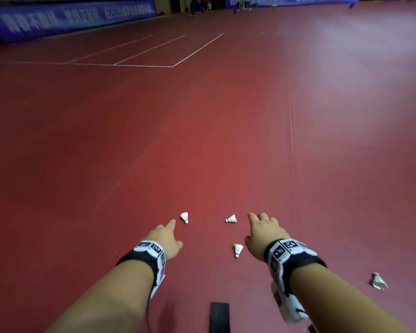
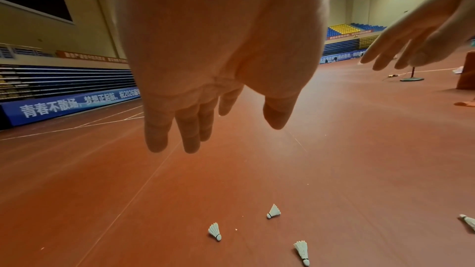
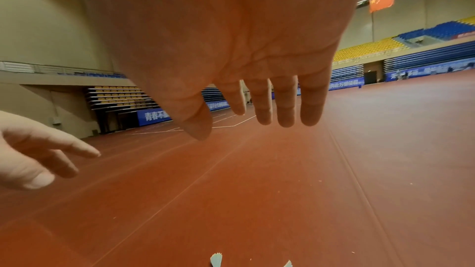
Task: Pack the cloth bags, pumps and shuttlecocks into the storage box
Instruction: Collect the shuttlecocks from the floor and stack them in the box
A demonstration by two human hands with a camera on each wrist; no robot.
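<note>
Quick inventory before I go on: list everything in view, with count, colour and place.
shuttlecocks: four, white, lying on the floor; three between and just ahead of the hands, one off to the right.
floor: one, red, with white court lines far left.
banners: blue with white lettering, along the far walls.
black strap: one, at the bottom edge of the head view.
storage box, cloth bags, pumps: none identifiable.
left hand: open, holding nothing, reaching toward the shuttlecocks.
right hand: open, holding nothing, reaching forward.

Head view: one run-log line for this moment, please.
phase: reaching | left hand: open, empty | right hand: open, empty | shuttlecocks: four on floor | storage box: not in view
</note>
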